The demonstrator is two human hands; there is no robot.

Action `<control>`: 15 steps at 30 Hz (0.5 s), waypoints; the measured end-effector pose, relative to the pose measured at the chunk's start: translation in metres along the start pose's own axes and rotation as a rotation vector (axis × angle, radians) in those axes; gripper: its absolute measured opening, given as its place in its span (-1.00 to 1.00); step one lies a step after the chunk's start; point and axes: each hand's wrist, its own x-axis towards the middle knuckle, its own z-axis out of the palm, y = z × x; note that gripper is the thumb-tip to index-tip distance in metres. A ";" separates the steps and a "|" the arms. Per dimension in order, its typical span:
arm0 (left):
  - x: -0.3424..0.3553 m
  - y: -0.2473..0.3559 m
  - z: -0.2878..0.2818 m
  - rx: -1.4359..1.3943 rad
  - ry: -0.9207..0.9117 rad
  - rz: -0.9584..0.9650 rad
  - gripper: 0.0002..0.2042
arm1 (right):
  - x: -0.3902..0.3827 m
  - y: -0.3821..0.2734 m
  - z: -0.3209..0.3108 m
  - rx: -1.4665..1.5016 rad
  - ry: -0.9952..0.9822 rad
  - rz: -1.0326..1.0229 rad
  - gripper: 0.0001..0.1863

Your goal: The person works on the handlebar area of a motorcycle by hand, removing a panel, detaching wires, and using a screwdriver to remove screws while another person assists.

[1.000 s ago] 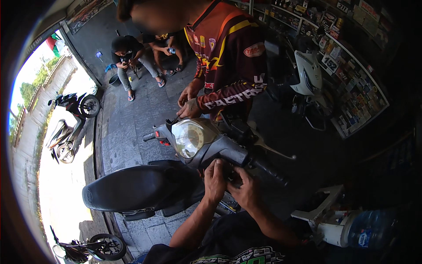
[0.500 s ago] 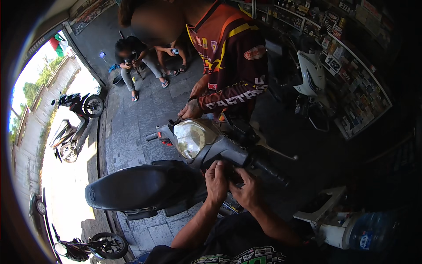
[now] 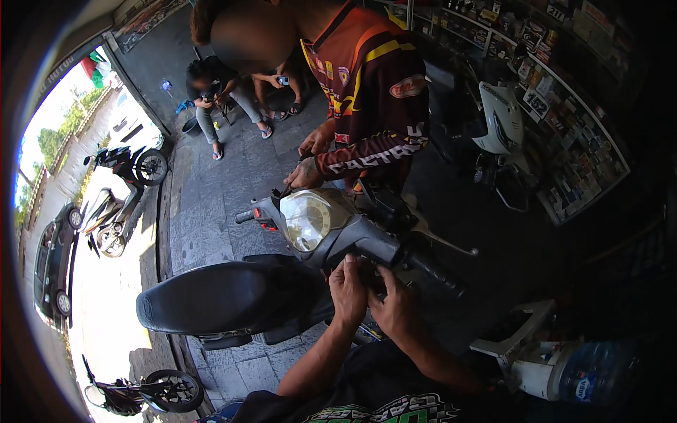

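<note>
Both my hands are at the near side of a scooter's grey handlebar cover (image 3: 374, 244), just below its edge. My left hand (image 3: 348, 290) has thumb and fingers pinched together there. Close beside it, my right hand (image 3: 393, 303) is curled in the same way. Between them lies a dark part that is too shadowed to name. The round speedometer (image 3: 307, 221) sits just beyond my hands, and the black seat (image 3: 226, 297) stretches away to the left. Across the handlebar, a co-worker's hands (image 3: 307, 173) work at the cover's far edge.
A black handlebar grip (image 3: 437, 275) and a brake lever (image 3: 451, 247) stick out to the right. At the lower right are a white stand (image 3: 518, 328) and a large clear water bottle (image 3: 592, 372). A glass display case (image 3: 564, 134) and a white scooter (image 3: 499, 116) stand at the far right.
My hands stay at nearly the same spot under the handlebar cover. The co-worker's hands have shifted slightly. Outside, a dark car has moved farther into view.
</note>
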 end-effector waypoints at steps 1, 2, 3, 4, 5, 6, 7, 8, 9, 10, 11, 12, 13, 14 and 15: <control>0.001 -0.001 -0.003 -0.037 -0.016 -0.018 -0.61 | 0.000 -0.001 0.001 0.009 -0.003 0.008 -0.54; 0.001 0.001 -0.003 -0.080 -0.016 -0.065 -0.60 | 0.000 -0.001 0.001 -0.004 -0.018 0.027 -0.54; 0.000 0.003 -0.002 -0.123 -0.020 -0.115 -0.60 | 0.000 0.000 0.001 -0.020 -0.028 0.047 -0.54; 0.000 0.004 -0.001 -0.166 -0.024 -0.164 -0.60 | 0.000 0.000 0.001 -0.036 -0.039 0.068 -0.55; 0.000 0.004 -0.002 -0.159 -0.026 -0.166 -0.60 | -0.001 0.000 0.001 -0.043 -0.033 0.061 -0.55; -0.001 0.004 -0.002 -0.150 -0.027 -0.164 -0.60 | -0.001 0.000 0.001 -0.046 -0.027 0.052 -0.55; -0.002 0.004 -0.003 -0.141 -0.027 -0.163 -0.60 | -0.002 0.001 0.001 -0.049 -0.021 0.044 -0.55; -0.003 0.004 -0.004 -0.125 -0.028 -0.159 -0.60 | -0.003 0.002 0.001 -0.048 -0.021 0.043 -0.55; -0.003 0.004 -0.003 -0.110 -0.030 -0.155 -0.60 | -0.003 0.004 0.002 -0.047 -0.019 0.040 -0.55; -0.003 0.005 -0.003 -0.095 -0.033 -0.150 -0.60 | -0.003 0.005 0.002 -0.047 -0.018 0.037 -0.55; -0.005 0.006 -0.001 -0.082 -0.015 -0.156 -0.60 | -0.003 0.004 0.001 -0.053 -0.020 0.036 -0.56; -0.006 0.009 0.000 -0.068 0.003 -0.164 -0.60 | -0.003 0.003 0.000 -0.059 -0.022 0.035 -0.56; -0.006 0.010 0.002 -0.055 0.021 -0.171 -0.60 | -0.002 0.002 -0.001 -0.066 -0.024 0.035 -0.57; -0.004 0.005 0.001 -0.051 0.012 -0.127 -0.60 | -0.003 0.004 0.000 -0.082 -0.006 0.031 -0.58; -0.002 -0.001 -0.002 -0.047 0.007 -0.079 -0.60 | -0.003 0.006 0.002 -0.096 0.011 0.023 -0.58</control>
